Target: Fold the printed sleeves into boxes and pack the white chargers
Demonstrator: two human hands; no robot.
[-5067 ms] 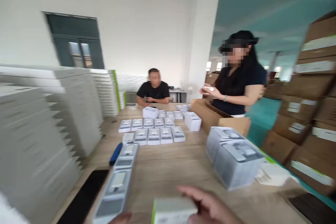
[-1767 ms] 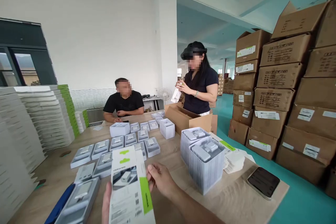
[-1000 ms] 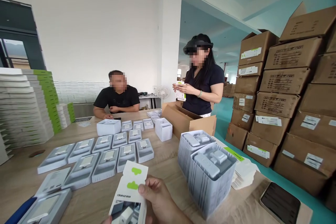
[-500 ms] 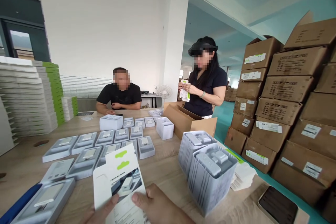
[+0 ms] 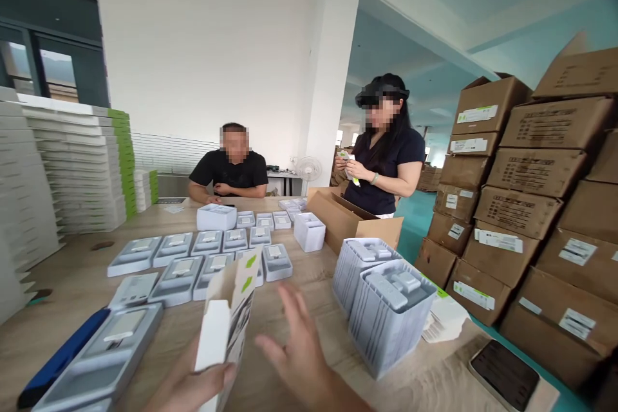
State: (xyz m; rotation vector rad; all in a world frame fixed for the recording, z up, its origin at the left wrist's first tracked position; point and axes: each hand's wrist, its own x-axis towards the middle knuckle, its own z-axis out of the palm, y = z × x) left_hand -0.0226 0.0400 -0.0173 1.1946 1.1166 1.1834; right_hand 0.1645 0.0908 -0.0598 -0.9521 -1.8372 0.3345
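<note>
- A long warehouse room with a teal floor (image 5: pixel 415 225), white walls and a square white pillar (image 5: pixel 331 77); tall stacks of brown cardboard cartons (image 5: pixel 526 187) stand along the right side, and stacks of flat white packaging with green edges (image 5: pixel 77 167) rise at the left
- A light wooden table (image 5: pixel 309 277) runs across the view, with rows of grey-and-white moulded trays (image 5: pixel 178 280) laid out flat on it and a white box (image 5: pixel 216 217) at the far end
- The left hand (image 5: pixel 186 386) is curled around the lower part of an opened white carton sleeve (image 5: pixel 226 309), which has green marks and a printed photo and stands tilted upright above the table, not touching it
- The right hand (image 5: pixel 299 354) is open with its fingers spread, just beside the sleeve, and has hold of nothing
- Two tall stacks of trays (image 5: pixel 389 315) stand just right of the right hand, with loose printed papers (image 5: pixel 444 322) beyond them and a dark phone (image 5: pixel 505 367) lying near the table's right corner
- Near the left edge, a blue object (image 5: pixel 62 347) lies against a tray (image 5: pixel 101 354)
- A standing co-worker (image 5: pixel 386 161) in a dark top holds something small and white in both hands beside an open cardboard box (image 5: pixel 347 219), while a seated person (image 5: pixel 232 170) rests both forearms on the far edge of the table
</note>
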